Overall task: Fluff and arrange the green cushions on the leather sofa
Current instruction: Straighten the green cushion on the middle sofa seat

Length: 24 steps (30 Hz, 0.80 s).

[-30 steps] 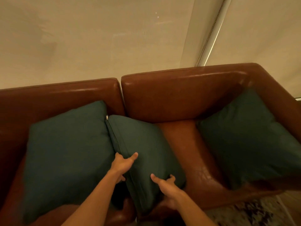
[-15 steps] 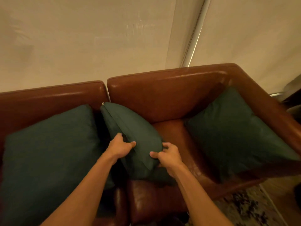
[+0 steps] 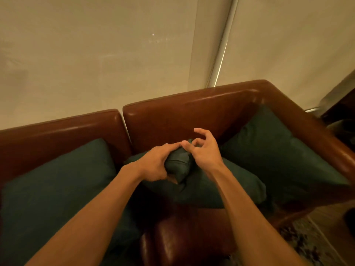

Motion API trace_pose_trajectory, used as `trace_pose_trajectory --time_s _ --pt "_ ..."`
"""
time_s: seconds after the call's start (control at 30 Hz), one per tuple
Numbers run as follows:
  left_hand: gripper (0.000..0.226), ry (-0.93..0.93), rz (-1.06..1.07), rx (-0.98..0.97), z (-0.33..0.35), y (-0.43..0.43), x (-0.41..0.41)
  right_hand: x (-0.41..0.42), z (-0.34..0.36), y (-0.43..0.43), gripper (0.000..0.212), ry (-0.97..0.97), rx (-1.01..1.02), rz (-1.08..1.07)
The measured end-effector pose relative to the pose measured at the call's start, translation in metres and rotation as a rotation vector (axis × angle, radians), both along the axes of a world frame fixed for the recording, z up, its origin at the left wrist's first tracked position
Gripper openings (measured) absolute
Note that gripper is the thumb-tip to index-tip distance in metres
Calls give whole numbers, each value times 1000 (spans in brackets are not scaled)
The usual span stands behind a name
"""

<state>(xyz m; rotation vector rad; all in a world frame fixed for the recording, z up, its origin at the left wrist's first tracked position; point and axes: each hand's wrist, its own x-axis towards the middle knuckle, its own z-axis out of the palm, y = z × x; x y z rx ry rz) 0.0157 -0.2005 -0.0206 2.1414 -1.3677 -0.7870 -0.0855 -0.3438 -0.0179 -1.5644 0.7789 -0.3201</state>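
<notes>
Hands are working on the middle cushion (image 3: 207, 189), which is lying on the sofa (image 3: 182, 116) seat between the left cushion (image 3: 57, 185) and the right cushion (image 3: 272, 150). Left hand (image 3: 155, 164) is squeezing its bunched corner; right hand (image 3: 203, 148) is touching it with fingers spread apart.
</notes>
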Motion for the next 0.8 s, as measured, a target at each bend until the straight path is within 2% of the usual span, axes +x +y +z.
trace_pose_trajectory --time_s 0.07,0.13,0.2,0.23,0.3,0.37,0.43,0.47,0.6,0.7,0.8 --pt "68 67 158 -107 -18 2 5 1 2 -7 50 -47 125 32" --pt "37 36 294 -66 -33 6 9 -3 -3 -16 39 -37 212 136" --pt "42 28 359 -28 -40 4 10 -14 -15 -32 25 58 35 140" --pt "46 41 378 -25 -41 1 10 -23 -22 -43 21 118 -98 74" --pt "45 68 425 -21 -38 -7 13 -45 -33 -67 20 265 -320 -147" --pt "37 65 471 -32 -37 -15 21 -66 -49 -92 30 501 -406 -254" --pt "40 59 496 -40 -35 -25 28 -79 -64 -110 45 705 -353 -240" --pt "40 63 504 -34 -34 -29 29 -82 -70 -118 53 732 -290 -233" --pt "37 97 512 1 -30 -48 31 -82 -82 -142 88 529 -31 -283" --pt "32 90 573 25 -32 -57 35 -73 -90 -161 108 492 141 -413" --pt "46 59 667 107 -33 -62 38 -66 -111 -179 119 470 299 -400"
